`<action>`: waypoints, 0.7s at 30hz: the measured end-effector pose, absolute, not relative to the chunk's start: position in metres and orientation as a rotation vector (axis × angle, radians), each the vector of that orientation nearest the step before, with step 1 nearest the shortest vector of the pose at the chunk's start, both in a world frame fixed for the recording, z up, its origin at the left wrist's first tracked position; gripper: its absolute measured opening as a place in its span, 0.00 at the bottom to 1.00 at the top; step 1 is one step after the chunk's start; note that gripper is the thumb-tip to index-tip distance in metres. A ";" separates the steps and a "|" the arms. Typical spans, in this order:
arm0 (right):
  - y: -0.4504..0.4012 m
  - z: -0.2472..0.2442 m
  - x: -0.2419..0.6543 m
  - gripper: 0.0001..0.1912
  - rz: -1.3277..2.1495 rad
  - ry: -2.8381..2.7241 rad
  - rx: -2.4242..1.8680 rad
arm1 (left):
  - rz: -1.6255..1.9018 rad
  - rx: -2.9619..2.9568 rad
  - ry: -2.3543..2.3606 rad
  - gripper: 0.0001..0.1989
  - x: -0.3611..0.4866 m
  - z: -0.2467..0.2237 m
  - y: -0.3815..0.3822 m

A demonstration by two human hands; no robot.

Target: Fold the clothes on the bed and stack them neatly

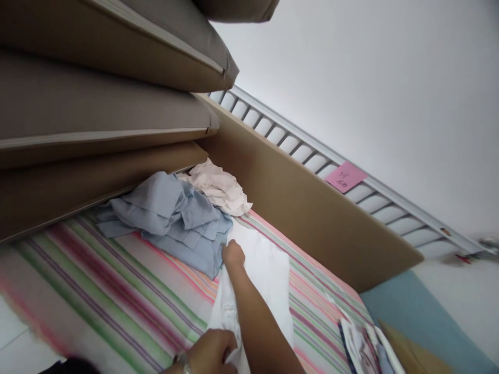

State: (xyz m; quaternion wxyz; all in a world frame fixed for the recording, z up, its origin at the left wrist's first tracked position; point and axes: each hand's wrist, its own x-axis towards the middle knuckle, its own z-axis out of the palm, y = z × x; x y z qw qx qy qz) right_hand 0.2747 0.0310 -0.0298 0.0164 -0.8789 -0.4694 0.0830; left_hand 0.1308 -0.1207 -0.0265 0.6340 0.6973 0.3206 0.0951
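Observation:
A white garment [265, 272] lies spread on a striped cloth [128, 280]; its exact kind is unclear. My right hand [233, 253] is closed on the far part of its left edge. Nearer to me, my left hand [214, 350], with a watch at the wrist, grips the same edge, which is bunched up between the two hands. Just beyond my right hand is a crumpled heap of blue-grey clothing [167, 202]. A pale pink crumpled cloth [218, 187] sits behind that heap, against the board.
Thick grey-brown cushioned panels [105, 109] overhang the left side. A tan board [292, 192] runs along the back, below a white slatted rail [280, 136] with a pink note [346, 176]. Folded clothes [368, 345] stand at lower right, beside a mustard-coloured item [409, 343].

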 end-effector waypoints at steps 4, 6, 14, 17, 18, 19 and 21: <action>0.028 -0.027 0.291 0.13 0.293 -1.434 -2.639 | 0.289 1.550 0.684 0.05 0.146 -0.032 -0.132; 0.026 -0.021 0.309 0.12 0.322 -1.377 -2.605 | 0.334 1.547 0.661 0.06 0.152 -0.029 -0.136; -0.035 -0.004 0.389 0.16 0.372 -1.134 -2.606 | 0.333 1.587 0.486 0.06 0.170 -0.013 -0.156; -0.056 -0.013 0.400 0.15 0.367 -1.093 -2.619 | 0.255 1.545 0.485 0.06 0.176 -0.021 -0.164; -0.059 -0.016 0.402 0.15 0.366 -1.089 -2.622 | 0.237 1.530 0.483 0.06 0.178 -0.024 -0.166; -0.060 -0.020 0.403 0.15 0.364 -1.090 -2.623 | 0.228 1.520 0.481 0.06 0.180 -0.028 -0.167; -0.060 -0.025 0.405 0.15 0.352 -1.109 -2.623 | 0.223 1.507 0.474 0.05 0.183 -0.033 -0.170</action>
